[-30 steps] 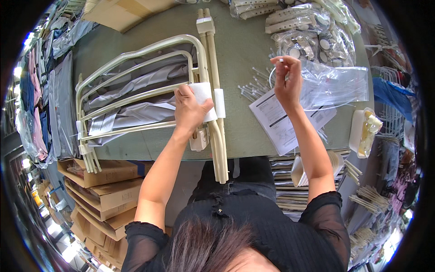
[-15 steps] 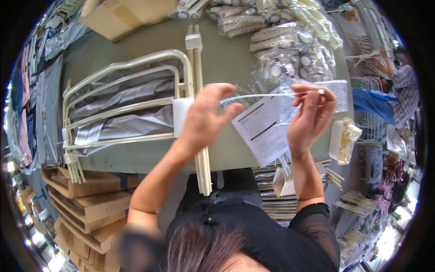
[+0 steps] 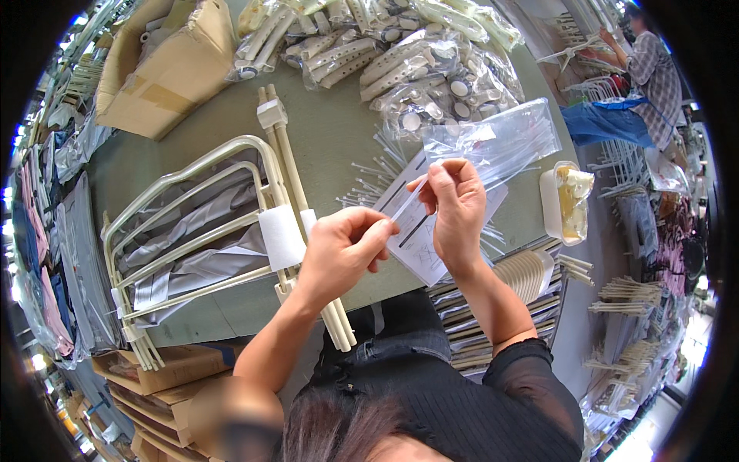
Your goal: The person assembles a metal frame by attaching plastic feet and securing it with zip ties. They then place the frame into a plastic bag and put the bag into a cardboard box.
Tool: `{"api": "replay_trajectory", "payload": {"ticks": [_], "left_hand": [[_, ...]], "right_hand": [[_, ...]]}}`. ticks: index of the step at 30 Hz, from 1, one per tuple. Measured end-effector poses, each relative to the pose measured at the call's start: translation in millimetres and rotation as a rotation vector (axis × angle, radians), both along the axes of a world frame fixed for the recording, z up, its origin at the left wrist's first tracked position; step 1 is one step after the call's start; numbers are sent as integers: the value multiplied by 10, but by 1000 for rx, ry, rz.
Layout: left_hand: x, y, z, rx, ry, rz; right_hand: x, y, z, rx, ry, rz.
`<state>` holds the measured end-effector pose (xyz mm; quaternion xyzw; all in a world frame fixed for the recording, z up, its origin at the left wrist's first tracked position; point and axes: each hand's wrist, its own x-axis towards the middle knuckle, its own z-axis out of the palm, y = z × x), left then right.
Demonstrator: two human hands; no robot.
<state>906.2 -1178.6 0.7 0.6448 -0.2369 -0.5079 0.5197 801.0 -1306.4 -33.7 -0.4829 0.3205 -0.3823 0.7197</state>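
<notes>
Above the grey-green bench (image 3: 331,146), right of the bundled cream metal tube frame (image 3: 192,231), both the left hand (image 3: 346,250) and right hand (image 3: 456,204) pinch a thin white plastic tie (image 3: 406,202), not yet fastened.

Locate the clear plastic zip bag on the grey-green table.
In the head view, the clear plastic zip bag lies right of centre, just beyond the right hand, between the white printed sheet and the bagged parts.

A grey-green table (image 3: 339,146) carries a cream tube frame (image 3: 192,223), bagged parts (image 3: 400,54) and a cardboard box (image 3: 165,73).
</notes>
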Motion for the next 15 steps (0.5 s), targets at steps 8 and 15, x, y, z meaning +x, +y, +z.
{"api": "replay_trajectory", "payload": {"ticks": [8,15], "left_hand": [[17,671,12,127,-545,-101],[604,1150,-324,228,-627,50]], "right_hand": [[-258,20,-230,-1096,458,-35],[-77,255,-280,-740,557,573]]}}
